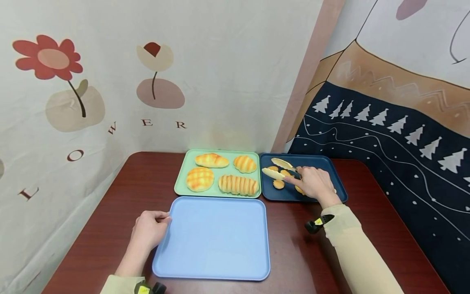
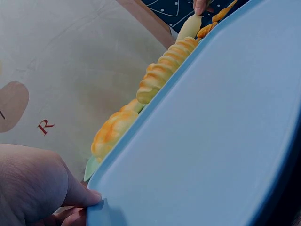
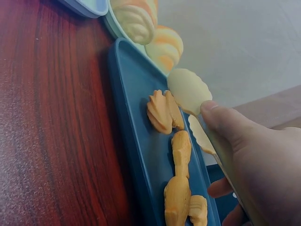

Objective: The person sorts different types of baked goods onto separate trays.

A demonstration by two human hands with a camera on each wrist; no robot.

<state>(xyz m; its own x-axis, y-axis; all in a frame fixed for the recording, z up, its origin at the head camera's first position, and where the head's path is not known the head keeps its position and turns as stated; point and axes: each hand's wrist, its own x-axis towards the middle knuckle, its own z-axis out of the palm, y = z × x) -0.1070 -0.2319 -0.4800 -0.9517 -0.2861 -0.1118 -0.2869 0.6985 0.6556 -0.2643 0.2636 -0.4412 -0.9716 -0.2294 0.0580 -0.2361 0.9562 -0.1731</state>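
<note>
My left hand (image 1: pixel 147 229) pinches the left edge of a light blue tray (image 1: pixel 218 241), its thumb on the rim in the left wrist view. Nothing lies on that tray. In my right hand (image 1: pixel 315 182) I hold cream-coloured tongs (image 1: pixel 273 174), their scalloped tips spread apart. The tongs are over a dark blue tray (image 1: pixel 319 161), where several small golden-brown cookies (image 1: pixel 278 184) lie. From the right wrist view, the ridged cookies (image 3: pixel 160 113) sit near the tong tips, with nothing between the tips.
Behind the light blue tray stands a green tray (image 1: pixel 178 187) with several bread pieces: a long loaf (image 1: pixel 211 160), a croissant (image 1: pixel 244 164), a round bun (image 1: pixel 200 179) and a ridged roll (image 1: pixel 238 185). All rest on a dark red wooden table (image 1: pixel 121 200) against printed cloth (image 1: pixel 235 73).
</note>
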